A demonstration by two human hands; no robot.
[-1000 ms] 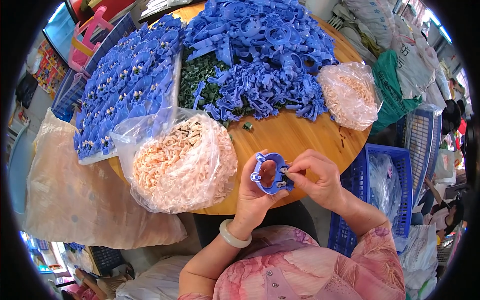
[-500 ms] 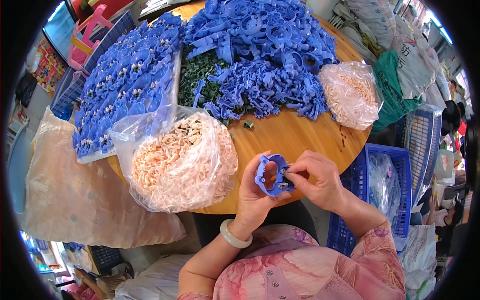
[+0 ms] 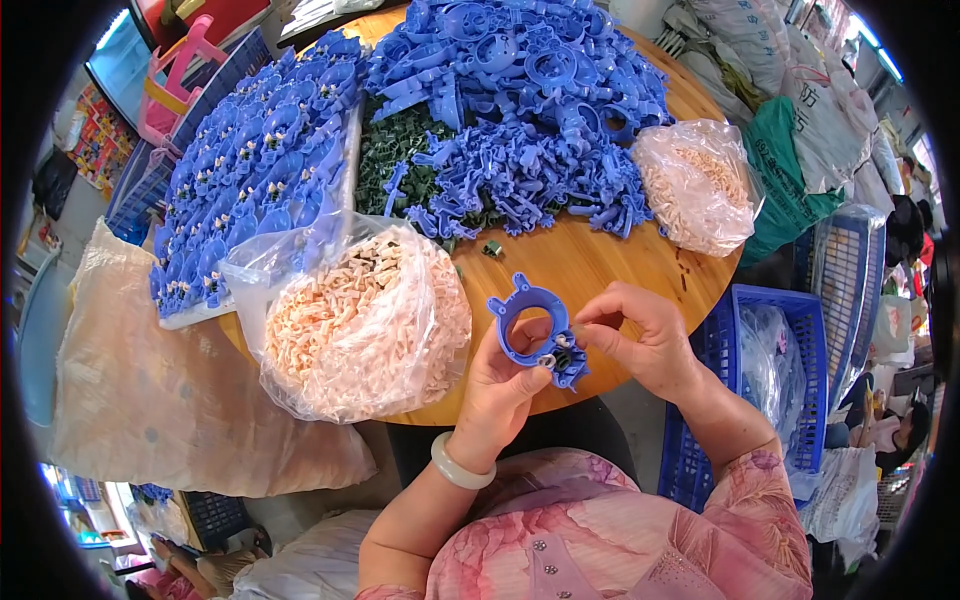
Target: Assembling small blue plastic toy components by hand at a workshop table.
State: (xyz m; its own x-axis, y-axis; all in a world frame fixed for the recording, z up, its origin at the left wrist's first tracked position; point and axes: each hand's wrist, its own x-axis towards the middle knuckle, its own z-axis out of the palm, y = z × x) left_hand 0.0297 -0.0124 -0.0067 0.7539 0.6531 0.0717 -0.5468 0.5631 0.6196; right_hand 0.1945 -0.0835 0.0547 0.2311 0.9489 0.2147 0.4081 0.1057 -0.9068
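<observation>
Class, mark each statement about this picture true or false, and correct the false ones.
1. The left hand holds a blue part. True.
2. The bangle is on the right wrist. False: the bangle is on the left.
3. A green pile lies beside a blue pile on the table. True.
4. The right hand rests flat on the table. False: the right hand is held up beside the blue part.

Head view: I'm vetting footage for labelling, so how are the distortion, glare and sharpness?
Head view: a black circular border cuts the corners, and surroundings near it look stretched; head view: white glare streaks the clear bag of peach-coloured pieces; head view: the blue ring-shaped part in the left hand looks fairly sharp.
</observation>
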